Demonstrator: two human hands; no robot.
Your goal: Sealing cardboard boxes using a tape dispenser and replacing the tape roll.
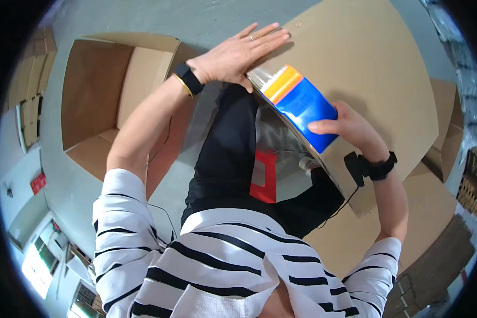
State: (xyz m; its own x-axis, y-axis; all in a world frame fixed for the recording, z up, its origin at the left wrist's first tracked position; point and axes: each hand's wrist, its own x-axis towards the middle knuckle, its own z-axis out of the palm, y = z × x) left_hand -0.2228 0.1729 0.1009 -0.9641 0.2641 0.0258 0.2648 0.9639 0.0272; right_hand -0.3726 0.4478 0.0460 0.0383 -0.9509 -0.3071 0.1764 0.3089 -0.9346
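Note:
My right hand [350,124] grips a flat, blue box-shaped thing [307,108] with an orange band and a pale, ridged-looking end. Its exact kind does not show. Its thumb lies across the blue face, and the other fingers are mostly hidden. Beyond the pale end, a clear, shiny strip [257,76] lies by the edge of a large cardboard panel [365,53]. My left hand [238,55] rests on that panel near its corner, fingers stretched out and the thumb down at the edge.
An open cardboard box [98,90] stands to the left on the grey floor. Between my legs is a red frame-like object [265,180]. More cardboard [429,212] lies at the right, and stacked cartons [34,66] stand at the far left.

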